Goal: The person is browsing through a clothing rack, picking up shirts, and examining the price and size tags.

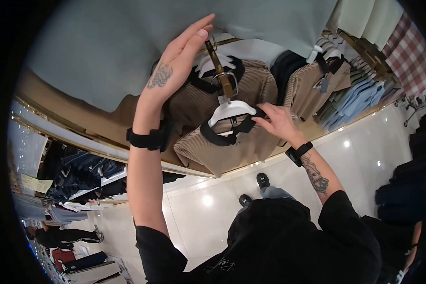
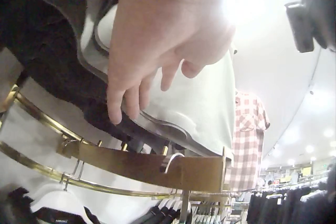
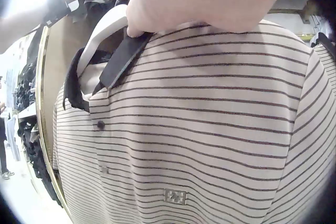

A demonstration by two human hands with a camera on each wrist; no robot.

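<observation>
A striped polo shirt [image 1: 222, 154] with a black collar [image 3: 122, 62] hangs on a white hanger [image 1: 231, 110] from a brass-coloured bar [image 1: 219, 66]. At the collar, my right hand [image 1: 280, 124] pinches the black fabric between thumb and fingers. Chest stripes and a small badge [image 3: 174, 196] show below that hand in the right wrist view. My left hand [image 1: 176, 60] is raised beside the bar's upper end, fingers extended. In the left wrist view, the left hand [image 2: 163, 35] hangs over the wooden-looking bar [image 2: 142, 167], in front of pale cloth [image 2: 207, 106].
More striped polos [image 1: 307, 87] and blue shirts [image 1: 357, 102] hang to the right, along a curved rack. A checked shirt [image 1: 414, 52] hangs at the upper right. Dark folded clothes [image 1: 404, 201] are at the right, and another person [image 1: 64, 235] is at the lower left.
</observation>
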